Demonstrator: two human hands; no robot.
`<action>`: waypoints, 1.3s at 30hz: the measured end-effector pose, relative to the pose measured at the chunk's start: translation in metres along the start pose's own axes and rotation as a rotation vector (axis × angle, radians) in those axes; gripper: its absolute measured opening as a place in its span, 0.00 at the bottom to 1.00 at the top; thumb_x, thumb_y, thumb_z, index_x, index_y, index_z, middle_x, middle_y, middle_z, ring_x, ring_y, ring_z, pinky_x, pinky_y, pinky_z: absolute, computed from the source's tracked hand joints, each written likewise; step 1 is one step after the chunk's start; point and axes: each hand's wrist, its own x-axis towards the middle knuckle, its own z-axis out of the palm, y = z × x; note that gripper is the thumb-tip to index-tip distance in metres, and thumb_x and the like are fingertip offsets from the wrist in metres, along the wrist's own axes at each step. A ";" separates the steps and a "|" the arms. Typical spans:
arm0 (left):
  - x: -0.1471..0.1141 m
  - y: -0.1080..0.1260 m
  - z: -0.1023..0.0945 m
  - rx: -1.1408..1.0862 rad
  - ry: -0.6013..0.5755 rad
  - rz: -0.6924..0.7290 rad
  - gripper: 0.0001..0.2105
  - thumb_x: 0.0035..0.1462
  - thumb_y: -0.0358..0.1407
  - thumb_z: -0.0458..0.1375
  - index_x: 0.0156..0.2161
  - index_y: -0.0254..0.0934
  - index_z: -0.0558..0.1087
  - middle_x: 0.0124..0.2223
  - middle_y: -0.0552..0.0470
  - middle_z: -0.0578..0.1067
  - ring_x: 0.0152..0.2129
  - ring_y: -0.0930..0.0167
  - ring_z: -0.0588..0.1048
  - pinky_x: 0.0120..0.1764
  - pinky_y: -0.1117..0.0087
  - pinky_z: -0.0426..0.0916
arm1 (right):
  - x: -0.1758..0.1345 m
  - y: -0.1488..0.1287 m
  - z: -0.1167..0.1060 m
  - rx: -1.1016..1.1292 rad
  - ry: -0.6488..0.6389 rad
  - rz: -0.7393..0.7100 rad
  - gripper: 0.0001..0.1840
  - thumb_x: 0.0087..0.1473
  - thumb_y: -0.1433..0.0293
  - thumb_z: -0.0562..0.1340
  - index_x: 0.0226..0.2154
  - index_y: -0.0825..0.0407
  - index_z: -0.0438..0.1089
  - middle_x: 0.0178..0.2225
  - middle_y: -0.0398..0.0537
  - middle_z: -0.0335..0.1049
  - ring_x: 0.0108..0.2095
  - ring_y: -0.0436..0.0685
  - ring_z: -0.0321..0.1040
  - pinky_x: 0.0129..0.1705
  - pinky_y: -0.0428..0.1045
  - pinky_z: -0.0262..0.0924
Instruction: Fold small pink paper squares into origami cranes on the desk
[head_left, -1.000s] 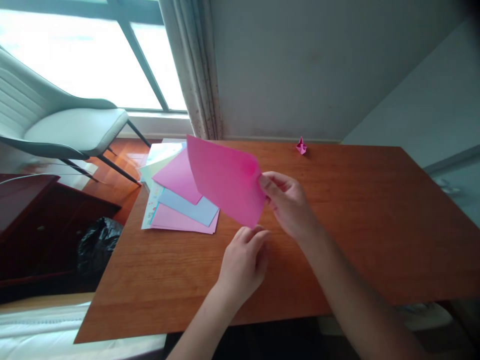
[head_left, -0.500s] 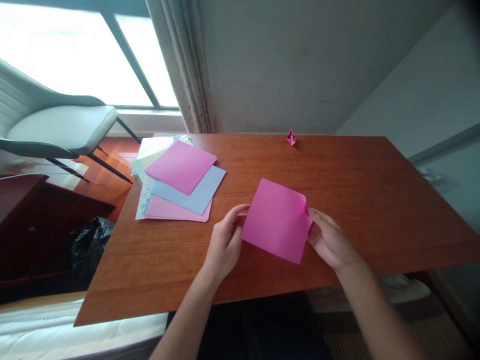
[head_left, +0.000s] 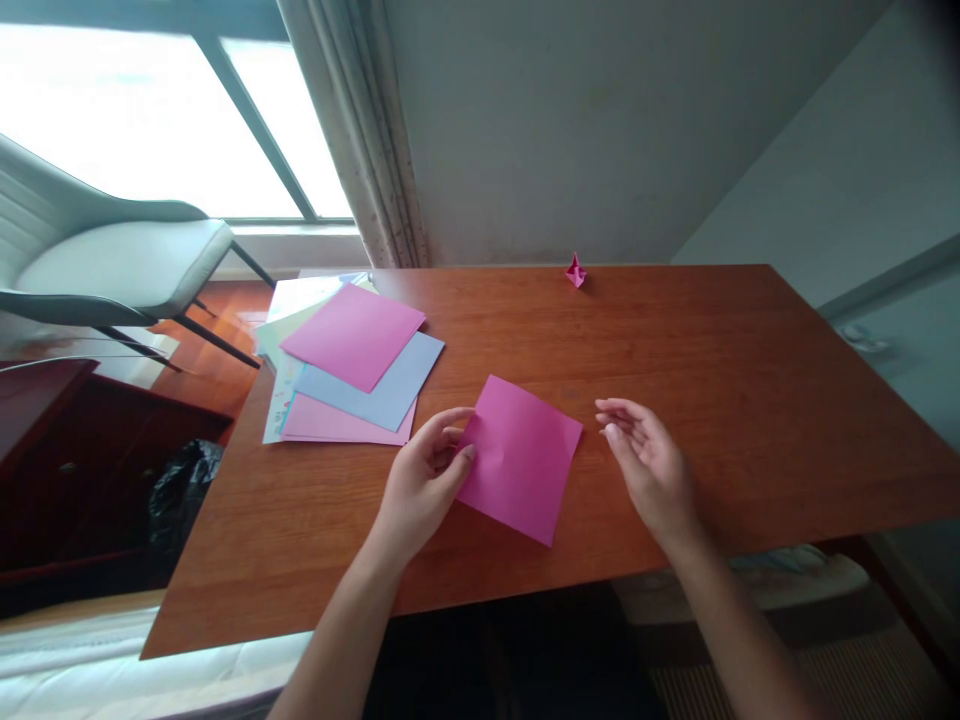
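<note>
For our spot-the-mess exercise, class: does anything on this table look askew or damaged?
The paper pile on the left looks askew: its sheets lie at different angles. The pink sheet in the left hand shows no visible tear; nothing looks spilled.

The sheet before me [head_left: 521,465] is a plain, deep magenta pink. I see a lighter pink sheet [head_left: 356,335], a pale grey-blue sheet [head_left: 390,385] and soft pink paper [head_left: 341,422]. The little folded paper [head_left: 576,273] is hot pink. My surface [head_left: 712,400] is reddish brown, streaked with wood grain. I also see a whitish chair seat [head_left: 135,260], a greyish curtain [head_left: 352,120] with faint small spots, and a black bag [head_left: 184,485].
</note>
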 end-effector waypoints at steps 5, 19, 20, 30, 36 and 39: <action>0.001 0.005 -0.008 -0.016 0.073 -0.070 0.16 0.53 0.38 0.67 0.48 0.37 0.78 0.46 0.47 0.78 0.39 0.69 0.74 0.38 0.75 0.67 | -0.017 -0.010 -0.002 -0.427 -0.236 -0.574 0.28 0.57 0.80 0.57 0.58 0.44 0.65 0.61 0.51 0.66 0.63 0.63 0.59 0.63 0.66 0.59; 0.002 0.009 -0.010 -0.191 0.103 -0.212 0.21 0.48 0.40 0.71 0.48 0.34 0.79 0.47 0.43 0.79 0.32 0.72 0.75 0.31 0.76 0.67 | -0.033 -0.012 0.009 -0.508 -0.438 -0.719 0.29 0.58 0.82 0.57 0.59 0.47 0.65 0.62 0.53 0.66 0.65 0.64 0.57 0.62 0.66 0.61; 0.001 0.010 -0.009 -0.199 0.102 -0.222 0.21 0.48 0.40 0.71 0.48 0.34 0.79 0.46 0.43 0.80 0.32 0.72 0.74 0.31 0.76 0.67 | -0.034 -0.012 0.010 -0.512 -0.441 -0.723 0.28 0.58 0.81 0.57 0.59 0.48 0.64 0.62 0.53 0.66 0.66 0.64 0.57 0.62 0.66 0.61; -0.005 0.010 -0.007 -0.159 0.133 -0.178 0.19 0.52 0.42 0.68 0.48 0.36 0.80 0.46 0.44 0.80 0.36 0.71 0.75 0.34 0.75 0.68 | -0.044 -0.009 0.016 -0.503 -0.379 -0.748 0.32 0.59 0.80 0.58 0.64 0.46 0.58 0.63 0.55 0.65 0.65 0.65 0.58 0.61 0.68 0.62; -0.019 0.014 -0.012 0.001 0.091 -0.188 0.20 0.59 0.49 0.62 0.48 0.38 0.80 0.47 0.45 0.80 0.39 0.66 0.77 0.37 0.72 0.71 | -0.040 -0.011 0.012 -0.445 -0.425 -0.693 0.22 0.60 0.79 0.59 0.54 0.46 0.70 0.58 0.52 0.71 0.62 0.63 0.64 0.60 0.64 0.64; -0.025 0.019 -0.018 0.170 0.079 -0.137 0.20 0.60 0.50 0.59 0.48 0.37 0.79 0.44 0.45 0.81 0.36 0.66 0.77 0.36 0.70 0.72 | -0.038 -0.013 0.009 -0.361 -0.472 -0.586 0.19 0.61 0.76 0.60 0.52 0.43 0.72 0.52 0.48 0.76 0.56 0.61 0.70 0.58 0.62 0.66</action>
